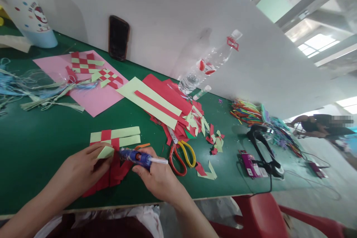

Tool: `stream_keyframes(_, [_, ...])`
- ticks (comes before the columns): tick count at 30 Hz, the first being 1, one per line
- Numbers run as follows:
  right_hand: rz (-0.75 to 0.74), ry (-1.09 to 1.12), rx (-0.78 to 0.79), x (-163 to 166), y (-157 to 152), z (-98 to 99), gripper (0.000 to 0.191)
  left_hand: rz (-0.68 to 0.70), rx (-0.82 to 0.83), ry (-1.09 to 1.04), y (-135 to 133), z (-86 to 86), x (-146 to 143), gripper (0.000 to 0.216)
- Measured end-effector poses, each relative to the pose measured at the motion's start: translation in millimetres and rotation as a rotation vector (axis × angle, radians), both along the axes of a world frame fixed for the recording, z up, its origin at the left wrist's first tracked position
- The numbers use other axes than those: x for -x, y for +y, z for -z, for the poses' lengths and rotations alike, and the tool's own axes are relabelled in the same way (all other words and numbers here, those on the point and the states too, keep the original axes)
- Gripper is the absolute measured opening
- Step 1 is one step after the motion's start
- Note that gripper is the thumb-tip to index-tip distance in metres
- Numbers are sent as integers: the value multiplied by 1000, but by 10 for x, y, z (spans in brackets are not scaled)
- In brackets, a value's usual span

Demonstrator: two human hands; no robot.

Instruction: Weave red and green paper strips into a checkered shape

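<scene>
Left hand (80, 171): pinching a green strip end (106, 152) between thumb and fingers.
Woven paper (114, 135): red and green, flat on the table, between both grips.
Right hand (160, 178): closed round a blue glue gun (135, 156), its nozzle beside the pinched strip.
Scissors (181, 154): just right of that grip.
Table (41, 145): green, with paper scraps (195, 119) beyond the hands.
Room: white board (167, 15) behind; red chair (259, 215) lower right.

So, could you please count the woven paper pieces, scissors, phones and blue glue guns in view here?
Woven paper pieces: 3 (one held by the left hand)
Scissors: 1
Phones: 1
Blue glue guns: 1 (in the right hand)
Total: 6
</scene>
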State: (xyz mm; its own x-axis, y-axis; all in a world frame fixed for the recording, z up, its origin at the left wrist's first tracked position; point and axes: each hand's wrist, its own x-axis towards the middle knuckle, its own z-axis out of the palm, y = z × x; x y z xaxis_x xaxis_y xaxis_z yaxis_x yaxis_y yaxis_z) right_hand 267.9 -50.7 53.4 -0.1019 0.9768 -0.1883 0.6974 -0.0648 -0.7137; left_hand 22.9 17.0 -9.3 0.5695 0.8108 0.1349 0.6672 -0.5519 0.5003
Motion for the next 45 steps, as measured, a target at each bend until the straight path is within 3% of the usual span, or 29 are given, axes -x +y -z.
stream_keyframes(5, [-3, 35, 25, -20, -15, -53, 32, -1, 15, -1, -7, -28, -11, 36])
stream_keyframes(8, [56, 50, -72, -119, -54, -54, 31, -6, 62, 8, -13, -25, -14, 37])
stream_keyframes(14, [488, -188, -384, -666, -172, -18, 40, 90, 67, 61, 1, 101, 81, 39])
stream_keyframes(18, [635, -478, -430, -1114, -293, 63, 52, 206, -19, 171, -45, 229, 129, 62])
stream_keyframes(25, [636, -697, -379, -1515, -408, 321, 62, 249, -229, 269, -150, 261, 81, 76])
stream_keyframes(28, [635, -732, -304, -1569, -398, 442, 64, 194, -244, 353, -194, 237, 18, 77])
stream_keyframes(31, [607, -709, -271, -1626, -383, 568, 66, 130, -236, 388, -222, 241, -33, 77])
stream_keyframes(35, [610, -584, -299, -1775, -398, 686, 76, 182, -269, 247, -143, 203, 20, 74])
stream_keyframes(38, [590, -553, -307, -1883, -460, 608, 82, 131, -296, 118, -12, 80, 140, 59])
stream_keyframes(41, [531, -668, -421, -1800, -528, 346, 64, 10, -313, 87, 129, -45, 240, 40])
stream_keyframes(43, [477, -722, -622, -1545, -538, 152, 44, -36, -295, 94, 218, -85, 260, 40])
stream_keyframes(45, [380, -607, -781, -1125, -508, 35, 28, -58, -250, 107, 301, -86, 236, 44])
